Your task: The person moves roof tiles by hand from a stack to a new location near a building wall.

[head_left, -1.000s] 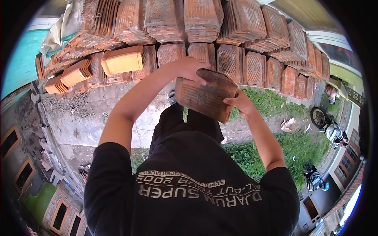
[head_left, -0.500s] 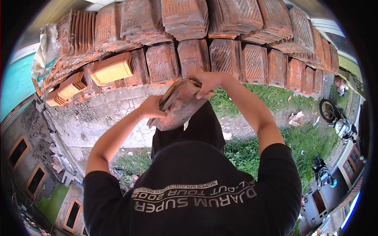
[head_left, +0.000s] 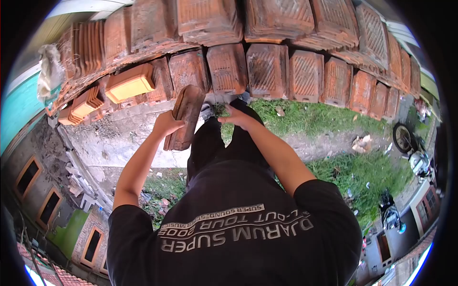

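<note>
A weathered clay roof tile (head_left: 187, 114) is tilted in front of my body, just left of centre. My left hand (head_left: 168, 125) is closed on its left edge, thumb over the face. To the right of that tile, my right hand (head_left: 234, 117) hangs in the air above my dark trousers, its fingers apart and nothing in them. Beyond both hands stand rows of stacked roof tiles (head_left: 226, 70), reddish brown with ribbed or slanted grooves. A paler orange tile (head_left: 130, 85) lies on the front row at the left.
Several more orange tiles (head_left: 86, 104) stand at the far left of the front row. Concrete ground (head_left: 114, 138) lies below left, grass (head_left: 310, 117) to the right. Motorcycles (head_left: 419, 162) are parked at the far right. A whitish sack (head_left: 49, 71) hangs by the stacks' left end.
My right hand has let go of the tile and drawn back to the right. The tile, held by my left hand alone, has moved left and turned more upright in view.
</note>
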